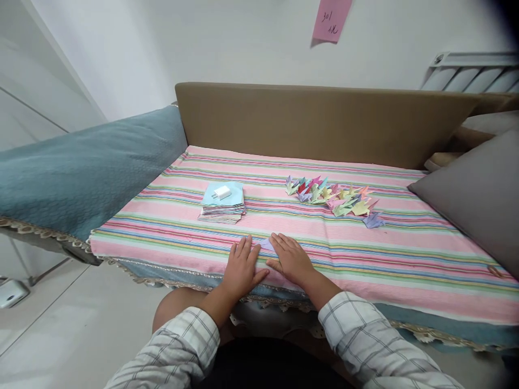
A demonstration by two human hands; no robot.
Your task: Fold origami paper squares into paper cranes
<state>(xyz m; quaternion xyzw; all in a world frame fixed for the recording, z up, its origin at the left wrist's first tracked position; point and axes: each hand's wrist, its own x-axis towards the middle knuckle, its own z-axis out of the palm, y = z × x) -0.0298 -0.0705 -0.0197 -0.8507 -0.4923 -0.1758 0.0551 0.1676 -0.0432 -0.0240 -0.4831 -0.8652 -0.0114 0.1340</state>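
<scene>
Both of my hands rest palm down near the front edge of the striped cloth (194,246). A small folded piece of pale lilac paper (266,245) shows between them, partly covered by the fingers. My left hand (242,266) lies flat with its fingers stretched out, the fingertips beside the paper's left end. My right hand (291,259) is flat too, fingers spread, its fingertips at the paper's right side. Beyond the left hand sits a stack of square paper sheets (222,208), light blue on top, with a white charger plug (222,192) lying on it.
Several colourful folded paper cranes (343,205) lie grouped at the back right of the cloth. A grey cushion (478,189) stands at the right, a blue-covered armrest (101,162) at the left. The brown backrest (308,121) runs behind, below a pink note (331,21) on the wall.
</scene>
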